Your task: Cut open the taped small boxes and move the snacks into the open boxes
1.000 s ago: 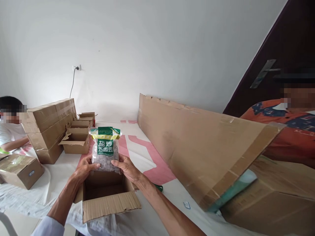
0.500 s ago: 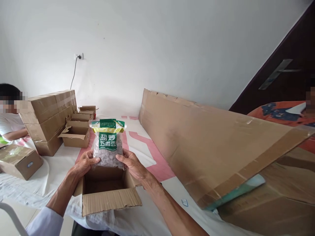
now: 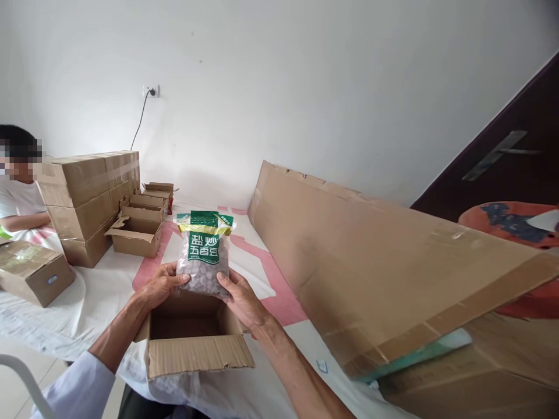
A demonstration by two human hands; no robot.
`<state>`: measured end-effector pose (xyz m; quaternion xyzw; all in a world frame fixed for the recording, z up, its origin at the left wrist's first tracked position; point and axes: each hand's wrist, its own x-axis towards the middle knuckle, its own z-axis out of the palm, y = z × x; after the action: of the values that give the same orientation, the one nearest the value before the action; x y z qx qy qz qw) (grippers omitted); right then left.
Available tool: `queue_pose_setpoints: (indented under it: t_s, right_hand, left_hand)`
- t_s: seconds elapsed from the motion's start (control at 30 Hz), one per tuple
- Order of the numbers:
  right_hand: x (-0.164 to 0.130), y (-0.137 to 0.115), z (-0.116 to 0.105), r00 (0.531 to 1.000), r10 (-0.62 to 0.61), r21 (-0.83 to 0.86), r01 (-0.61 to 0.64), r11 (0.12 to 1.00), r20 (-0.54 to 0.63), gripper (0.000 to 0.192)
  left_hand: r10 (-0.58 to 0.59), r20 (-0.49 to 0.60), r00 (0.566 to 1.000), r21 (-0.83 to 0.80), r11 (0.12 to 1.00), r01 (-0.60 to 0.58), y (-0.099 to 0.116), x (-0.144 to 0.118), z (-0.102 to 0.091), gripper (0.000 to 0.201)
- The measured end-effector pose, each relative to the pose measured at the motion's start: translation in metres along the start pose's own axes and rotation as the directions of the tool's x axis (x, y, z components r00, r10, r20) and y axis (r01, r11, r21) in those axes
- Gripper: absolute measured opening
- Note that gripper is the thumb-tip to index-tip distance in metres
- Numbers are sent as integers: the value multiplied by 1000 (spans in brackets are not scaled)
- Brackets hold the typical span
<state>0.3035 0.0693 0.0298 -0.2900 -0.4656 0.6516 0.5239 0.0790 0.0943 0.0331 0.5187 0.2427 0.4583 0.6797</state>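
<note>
A green-labelled snack bag (image 3: 203,254) is grasped upright by left hand (image 3: 161,284) and right hand (image 3: 241,300), each grip clenched on it, just above an open cardboard box (image 3: 192,337).

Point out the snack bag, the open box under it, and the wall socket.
snack bag (image 3: 204,253), head view, on its green label.
open cardboard box (image 3: 201,354), head view, on its near front flap.
wall socket (image 3: 151,91), head view, on the plate with the plug.

Home packing room, stacked cartons (image 3: 89,203), cloth-covered table (image 3: 100,302), plain wall socket (image 3: 151,91)
</note>
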Motion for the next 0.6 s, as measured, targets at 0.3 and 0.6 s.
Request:
queue_pose_setpoints:
  t_s: [0.3,0.6]
  right_hand:
    - [-3,3,-11,997,-45,1,45,999,-63,49]
    - [-10,0,-18,994,-71,-60,66,996,-79,53]
  left_hand:
    - [-38,114,993,50,998,32,7,-1,2,45]
    - [-73,97,993,-16,997,74,6,-1,5,42]
